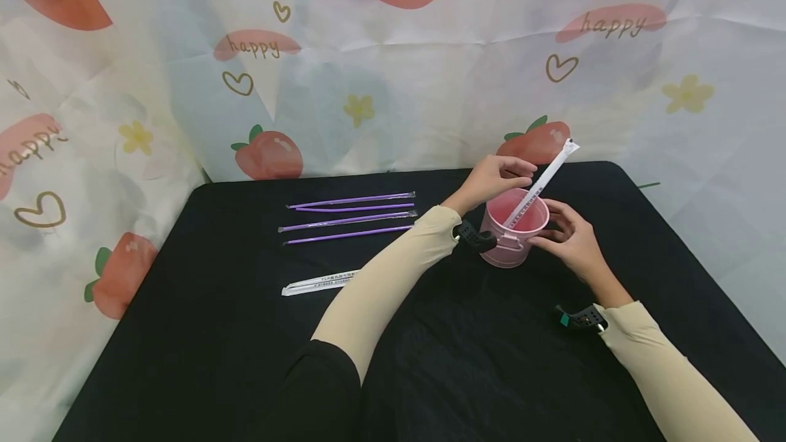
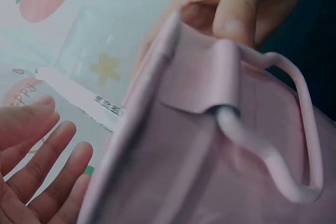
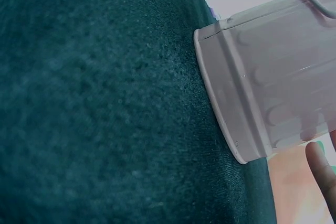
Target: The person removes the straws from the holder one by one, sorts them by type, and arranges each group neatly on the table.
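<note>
A small pink bucket [image 1: 506,251] stands on the black-covered table, its wire handle hanging at the side. One white paper-wrapped stick, likely a straw [image 1: 543,179], leans inside it, the upper end jutting past the rim toward the back right. My left hand [image 1: 491,179] is over the far left of the rim beside this straw; its spread fingers hold nothing in the left wrist view. With thumb and fingers, my right hand [image 1: 574,241] grips the bucket's right side near the rim. In the right wrist view the bucket's base [image 3: 231,98] meets the dark cloth.
Several purple straws [image 1: 350,222] lie in rows left of the bucket. Nearer me are white paper-wrapped straws [image 1: 316,283], partly covered by my left sleeve [image 1: 393,271]. A printed curtain [image 1: 430,87] hangs behind the table [image 1: 184,333].
</note>
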Action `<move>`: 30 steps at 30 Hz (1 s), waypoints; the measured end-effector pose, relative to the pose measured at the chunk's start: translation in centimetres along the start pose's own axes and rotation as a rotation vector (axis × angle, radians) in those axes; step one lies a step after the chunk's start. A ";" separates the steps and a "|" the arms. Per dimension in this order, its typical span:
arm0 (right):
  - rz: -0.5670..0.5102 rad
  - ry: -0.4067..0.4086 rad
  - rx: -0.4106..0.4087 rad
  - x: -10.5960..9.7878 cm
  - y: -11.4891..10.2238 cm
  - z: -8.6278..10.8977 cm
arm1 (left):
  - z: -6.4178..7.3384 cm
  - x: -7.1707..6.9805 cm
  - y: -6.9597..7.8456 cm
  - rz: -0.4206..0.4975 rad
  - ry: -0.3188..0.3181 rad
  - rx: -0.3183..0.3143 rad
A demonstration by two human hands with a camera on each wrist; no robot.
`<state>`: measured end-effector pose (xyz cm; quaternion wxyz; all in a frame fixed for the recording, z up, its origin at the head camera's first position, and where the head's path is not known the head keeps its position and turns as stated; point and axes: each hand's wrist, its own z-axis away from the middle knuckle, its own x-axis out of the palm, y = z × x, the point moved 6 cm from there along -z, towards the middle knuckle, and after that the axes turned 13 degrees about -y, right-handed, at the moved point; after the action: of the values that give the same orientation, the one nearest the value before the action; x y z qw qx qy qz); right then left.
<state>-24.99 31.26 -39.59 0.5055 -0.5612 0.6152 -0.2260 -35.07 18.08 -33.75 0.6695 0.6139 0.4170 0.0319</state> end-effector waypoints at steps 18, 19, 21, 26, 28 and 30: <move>-0.015 -0.004 -0.005 0.1 -0.2 0.0 | -0.7 1.7 -1.4 -0.062 -0.073 -0.088; -0.021 -0.003 -0.007 0.1 -0.2 0.0 | -0.6 1.8 -1.4 -0.058 -0.070 -0.092; -0.018 -0.004 -0.007 0.1 -0.2 0.0 | -0.6 1.8 -1.5 -0.051 -0.060 -0.099; -0.001 -0.003 0.003 0.1 -0.2 0.1 | -0.6 1.6 -1.5 -0.058 -0.022 -0.122; 0.003 -0.002 0.007 0.1 -0.2 0.1 | -0.6 1.5 -1.6 -0.067 -0.007 -0.131; 0.004 -0.001 0.008 0.0 -0.3 0.1 | -0.6 1.4 -1.7 -0.070 0.006 -0.139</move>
<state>-24.78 31.19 -39.42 0.5085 -0.5581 0.6152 -0.2269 -35.33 18.89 -35.83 0.7099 0.5508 0.4371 0.0391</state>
